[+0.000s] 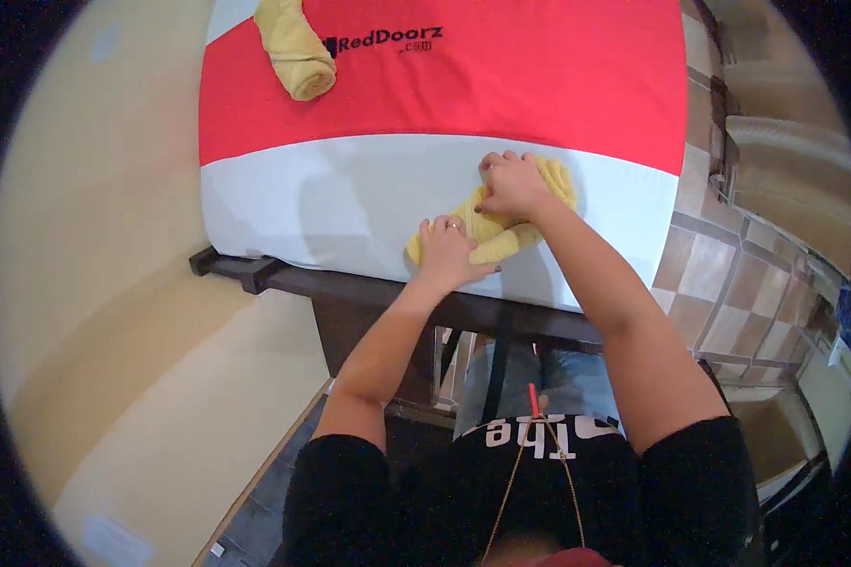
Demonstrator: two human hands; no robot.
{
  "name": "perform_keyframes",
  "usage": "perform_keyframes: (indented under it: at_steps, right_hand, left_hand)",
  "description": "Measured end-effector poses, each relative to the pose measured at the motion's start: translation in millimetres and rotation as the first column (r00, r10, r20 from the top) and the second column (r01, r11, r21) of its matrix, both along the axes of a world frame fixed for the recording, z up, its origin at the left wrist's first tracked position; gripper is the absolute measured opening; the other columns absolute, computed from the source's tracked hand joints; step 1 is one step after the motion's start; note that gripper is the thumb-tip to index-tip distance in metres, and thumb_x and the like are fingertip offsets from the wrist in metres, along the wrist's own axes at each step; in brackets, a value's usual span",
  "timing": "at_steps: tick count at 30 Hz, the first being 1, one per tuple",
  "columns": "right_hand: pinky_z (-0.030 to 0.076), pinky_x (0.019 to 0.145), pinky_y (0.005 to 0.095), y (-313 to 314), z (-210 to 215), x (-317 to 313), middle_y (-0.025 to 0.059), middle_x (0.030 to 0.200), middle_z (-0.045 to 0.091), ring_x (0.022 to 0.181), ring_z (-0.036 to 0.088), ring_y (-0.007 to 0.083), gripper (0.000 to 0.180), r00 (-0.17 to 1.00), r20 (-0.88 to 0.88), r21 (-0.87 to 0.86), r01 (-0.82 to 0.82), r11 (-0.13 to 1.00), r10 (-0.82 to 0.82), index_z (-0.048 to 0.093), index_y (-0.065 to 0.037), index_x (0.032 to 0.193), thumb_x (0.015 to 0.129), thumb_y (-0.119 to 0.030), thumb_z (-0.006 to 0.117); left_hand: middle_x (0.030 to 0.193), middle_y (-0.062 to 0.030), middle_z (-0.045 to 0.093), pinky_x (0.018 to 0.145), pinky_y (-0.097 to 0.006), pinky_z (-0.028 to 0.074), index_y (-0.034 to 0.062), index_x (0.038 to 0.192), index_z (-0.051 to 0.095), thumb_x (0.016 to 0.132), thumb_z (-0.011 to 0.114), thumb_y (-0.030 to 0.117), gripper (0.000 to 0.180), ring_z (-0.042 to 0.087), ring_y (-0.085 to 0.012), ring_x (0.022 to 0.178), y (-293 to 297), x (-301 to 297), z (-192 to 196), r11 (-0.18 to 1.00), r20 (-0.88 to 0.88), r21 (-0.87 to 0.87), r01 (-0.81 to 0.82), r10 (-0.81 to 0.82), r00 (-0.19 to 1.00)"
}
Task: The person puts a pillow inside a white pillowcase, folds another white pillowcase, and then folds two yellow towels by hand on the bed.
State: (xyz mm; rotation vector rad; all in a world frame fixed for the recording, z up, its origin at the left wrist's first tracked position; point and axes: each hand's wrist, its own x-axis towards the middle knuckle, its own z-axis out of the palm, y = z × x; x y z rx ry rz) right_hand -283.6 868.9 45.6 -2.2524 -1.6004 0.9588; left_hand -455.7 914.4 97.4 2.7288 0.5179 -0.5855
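Note:
A yellow towel [490, 227], bunched into a long roll, lies slantwise on the white part of the bed near its front edge. My left hand [449, 250] grips its lower left end, thumb on the near side and fingers over the top. Toward the upper right end, my right hand [512, 186] is closed over the towel with its fingers bent. The towel's far right end shows folded layers beyond that hand. A second yellow towel [295, 52], rolled up tight, rests farther off on the red band, at the upper left.
The bed [350, 189] has a white sheet and a broad red band [501, 90] with dark lettering. A dark wooden bed frame [369, 286] runs along its front edge. A cream wall [104, 208] stands at left; checkered floor tiles [714, 269] lie at right.

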Motion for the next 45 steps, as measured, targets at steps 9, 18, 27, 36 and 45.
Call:
perform_keyframes:
  at_steps: [9, 18, 27, 36, 45]
  right_hand:
    - [0.035, 0.081, 0.0404, -70.1, 18.7, -11.0, 0.0054, 0.097, 0.055, 0.094, 0.05, 0.0223, 0.034, 0.99, -0.008, 0.355, -0.13, 0.926, 0.142, 0.059, -0.01, 0.089, 0.065, -0.033, 0.066]
    - [0.034, 0.083, 0.0413, -62.1, 30.6, -25.4, 0.0076, 0.094, 0.054, 0.093, 0.049, 0.0249, 0.021, 0.955, 0.19, 0.126, -0.253, 0.959, 0.226, 0.062, -0.01, 0.081, 0.066, -0.024, 0.064]
    - [0.035, 0.087, 0.0427, -52.5, 89.9, -31.1, 0.0172, 0.108, 0.046, 0.101, 0.044, 0.0318, 0.039, 0.869, -0.004, 0.435, 0.447, 0.781, -0.495, 0.057, -0.005, 0.1, 0.063, -0.011, 0.07]
    - [0.037, 0.089, 0.0362, -64.6, 70.6, -79.5, 0.0157, 0.106, 0.043, 0.101, 0.044, 0.0286, 0.035, 0.66, -0.293, 0.257, 0.751, 0.608, -0.692, 0.055, -0.003, 0.102, 0.069, 0.0, 0.064]
    - [0.038, 0.083, 0.0348, -101.8, 45.2, -54.8, 0.012, 0.105, 0.045, 0.1, 0.045, 0.025, 0.038, 0.496, -0.201, 0.236, 0.861, 0.45, -0.845, 0.053, -0.005, 0.104, 0.068, 0.0, 0.063]
  left_hand:
    - [0.1, -0.0101, 0.05, 0.088, -0.043, 0.029, 0.0095, 0.089, 0.062, 0.061, 0.07, 0.052, 0.051, 0.042, -0.0283, 0.097, 17.0, -16.8, -48.3, 0.972, 0.184, -0.157, -0.172, 0.2, 0.962]
    - [0.113, -0.0148, 0.048, 0.087, -0.043, 0.039, 0.0082, 0.11, 0.047, 0.05, 0.078, 0.047, 0.078, 0.043, -0.0331, 0.109, 44.1, 8.7, -19.1, 0.961, 0.104, -0.231, -0.15, 0.178, 0.979]
    - [0.12, -0.0197, 0.047, 0.093, -0.042, 0.038, 0.0072, 0.13, 0.025, 0.051, 0.081, 0.029, 0.099, 0.045, -0.034, 0.113, 114.5, 49.1, 38.3, 0.544, -0.183, -0.621, -0.564, 0.598, 0.78]
    - [0.129, -0.0169, 0.04, 0.096, -0.037, 0.035, -0.0012, 0.131, 0.027, 0.061, 0.076, 0.023, 0.088, 0.044, -0.0289, 0.114, 380.4, 189.5, -55.9, 0.412, 0.447, -0.572, -0.71, 0.882, 0.152]
    - [0.131, -0.0274, 0.029, 0.102, -0.05, 0.022, 0.0049, 0.131, 0.033, 0.075, 0.059, 0.038, 0.07, 0.026, -0.0429, 0.123, 311.9, 205.3, -48.3, 0.595, 0.777, 0.096, -0.798, 0.457, 0.434]
